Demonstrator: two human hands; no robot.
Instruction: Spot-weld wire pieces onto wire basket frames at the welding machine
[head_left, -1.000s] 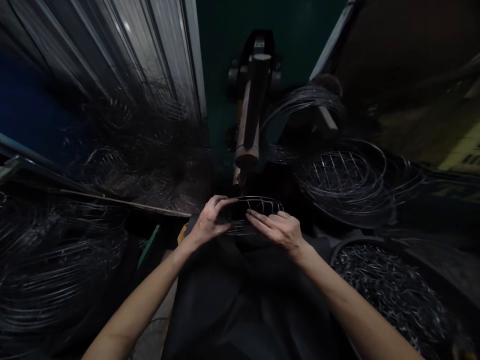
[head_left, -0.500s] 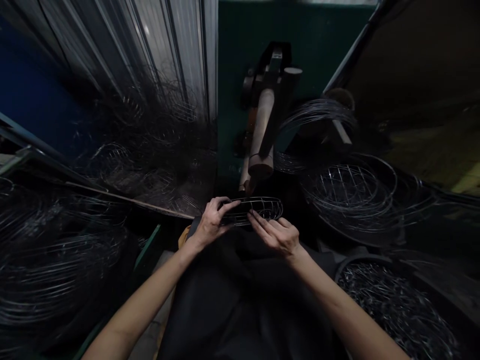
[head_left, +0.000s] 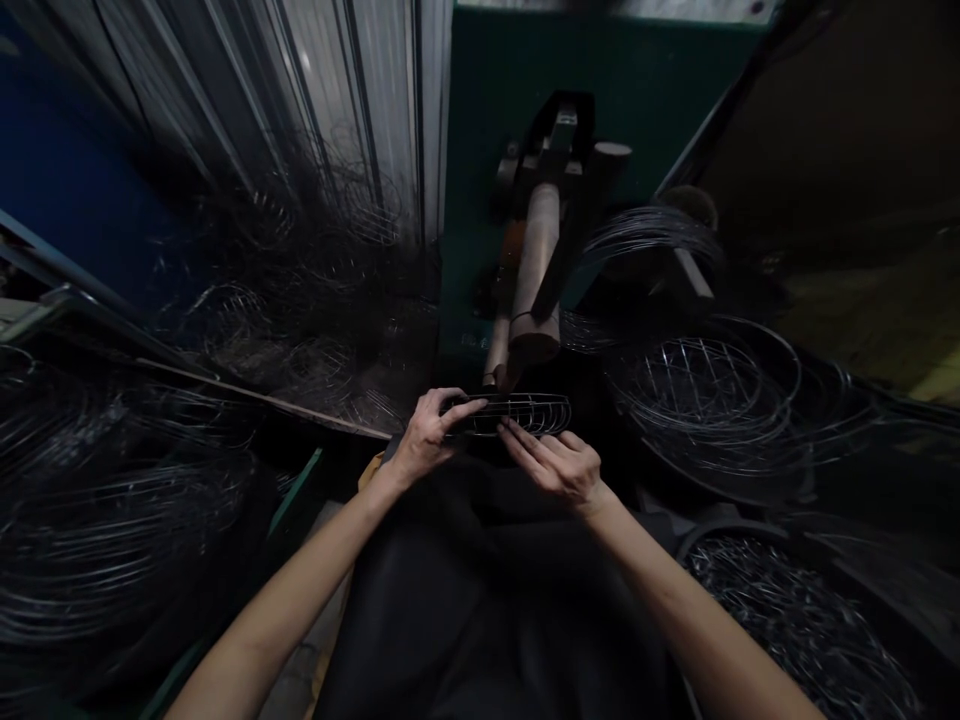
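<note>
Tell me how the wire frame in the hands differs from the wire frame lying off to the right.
The held wire frame is gripped at its near rim by the left hand and right hand, under the machine's arm; the right-hand wire frame lies untouched on a heap of wire rings. The held one is seen almost edge-on, a flat oval; the other faces the camera more openly, showing its crossing ribs. Both are round, dark ribbed wire frames.
</note>
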